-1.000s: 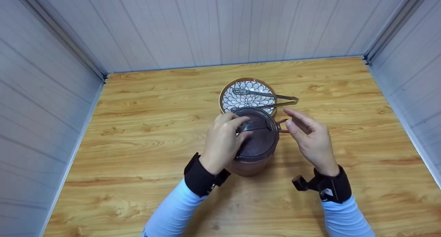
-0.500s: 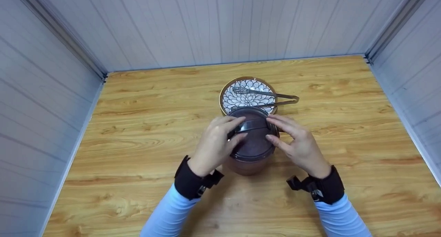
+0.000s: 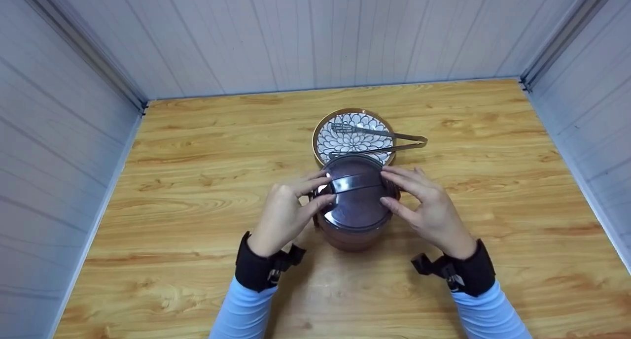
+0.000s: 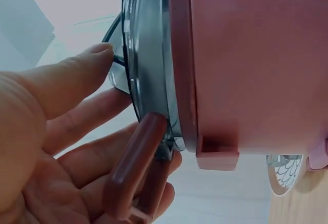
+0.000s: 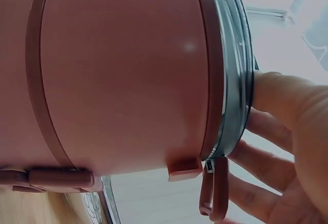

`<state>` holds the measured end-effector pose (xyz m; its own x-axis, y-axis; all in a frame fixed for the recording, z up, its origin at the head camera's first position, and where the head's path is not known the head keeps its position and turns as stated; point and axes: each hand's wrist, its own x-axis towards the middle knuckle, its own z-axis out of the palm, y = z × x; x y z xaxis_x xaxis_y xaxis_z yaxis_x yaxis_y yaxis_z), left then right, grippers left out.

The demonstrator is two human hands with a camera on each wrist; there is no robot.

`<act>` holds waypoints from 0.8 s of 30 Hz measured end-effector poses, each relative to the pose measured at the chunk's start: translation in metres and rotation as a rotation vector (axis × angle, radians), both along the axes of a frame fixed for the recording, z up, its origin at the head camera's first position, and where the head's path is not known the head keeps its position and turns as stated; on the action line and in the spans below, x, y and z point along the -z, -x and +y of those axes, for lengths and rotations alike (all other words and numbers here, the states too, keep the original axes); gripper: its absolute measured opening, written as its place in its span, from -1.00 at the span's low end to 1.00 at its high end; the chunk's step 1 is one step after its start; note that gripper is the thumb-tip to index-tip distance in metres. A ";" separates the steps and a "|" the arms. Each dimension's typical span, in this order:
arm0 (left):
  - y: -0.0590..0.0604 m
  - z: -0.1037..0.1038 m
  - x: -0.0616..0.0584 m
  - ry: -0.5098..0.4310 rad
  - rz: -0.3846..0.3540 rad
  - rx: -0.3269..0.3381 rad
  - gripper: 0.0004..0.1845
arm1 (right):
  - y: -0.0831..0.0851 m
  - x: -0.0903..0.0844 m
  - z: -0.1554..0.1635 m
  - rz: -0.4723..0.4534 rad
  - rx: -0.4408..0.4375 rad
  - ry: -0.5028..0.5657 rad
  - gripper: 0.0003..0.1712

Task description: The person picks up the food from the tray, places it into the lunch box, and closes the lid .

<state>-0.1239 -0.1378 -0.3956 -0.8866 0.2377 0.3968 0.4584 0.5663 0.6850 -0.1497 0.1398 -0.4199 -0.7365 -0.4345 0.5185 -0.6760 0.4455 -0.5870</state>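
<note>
A reddish-brown round container (image 3: 356, 236) stands mid-table under a dark see-through lid (image 3: 356, 208) with a strap handle across it. My left hand (image 3: 321, 190) grips the lid's left rim, thumb and fingers curled at the edge. My right hand (image 3: 387, 187) grips the right rim the same way. In the left wrist view the thumb lies on the lid (image 4: 148, 55) and the fingers sit under a hinged brown clasp (image 4: 136, 167) beside the container wall (image 4: 256, 65). In the right wrist view my fingers reach behind the rim (image 5: 233, 70) near another clasp (image 5: 215, 188).
Just behind the container sits a floral-patterned plate (image 3: 316, 138) with metal tongs (image 3: 394, 142) lying across it, their handle pointing right. The wooden table (image 3: 197, 191) is boxed in by grey-white walls on the left, back and right.
My right hand has come in from the right and closed on the lid's rim. My left hand has slid from the lid's top to its left edge.
</note>
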 end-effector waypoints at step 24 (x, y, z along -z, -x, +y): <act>0.012 -0.010 0.017 -0.094 -0.020 0.116 -0.64 | -0.011 -0.007 -0.006 0.026 0.080 -0.040 -0.40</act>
<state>-0.1356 -0.1474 -0.4124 -0.8632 0.3022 0.4044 0.5028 0.4434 0.7420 -0.1383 0.1339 -0.4133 -0.7561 -0.3954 0.5216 -0.6522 0.5214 -0.5502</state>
